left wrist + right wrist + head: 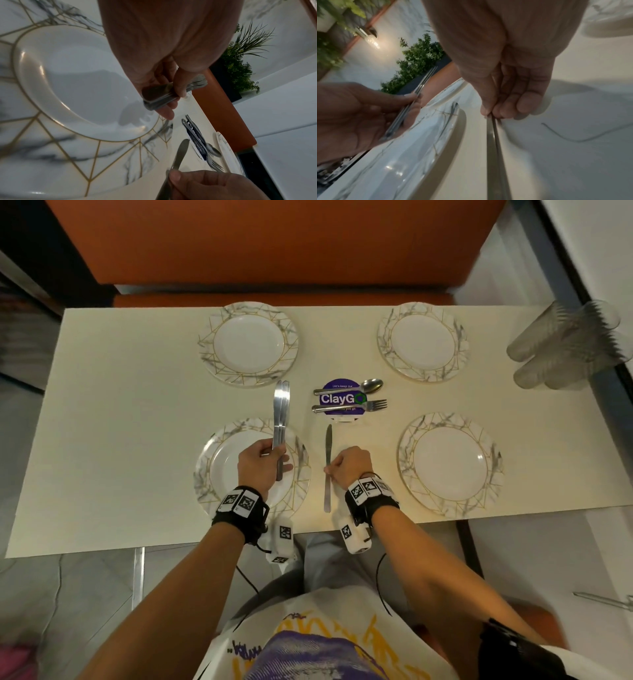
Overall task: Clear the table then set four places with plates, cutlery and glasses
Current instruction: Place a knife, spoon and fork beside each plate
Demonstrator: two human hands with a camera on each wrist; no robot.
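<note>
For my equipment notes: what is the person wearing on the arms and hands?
Both forearms are bare, no sleeves or gloves. Each wrist carries a black strap topped with white tags printed with black square codes. A white box with similar codes hangs under each wrist, and thin black cables trail down.

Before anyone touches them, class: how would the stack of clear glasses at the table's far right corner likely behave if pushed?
The clear glasses lie on their sides in nested stacks, so they would probably roll. They look thin and see-through, so likely light. They overhang the table edge, so a nudge might tip them off.
</note>
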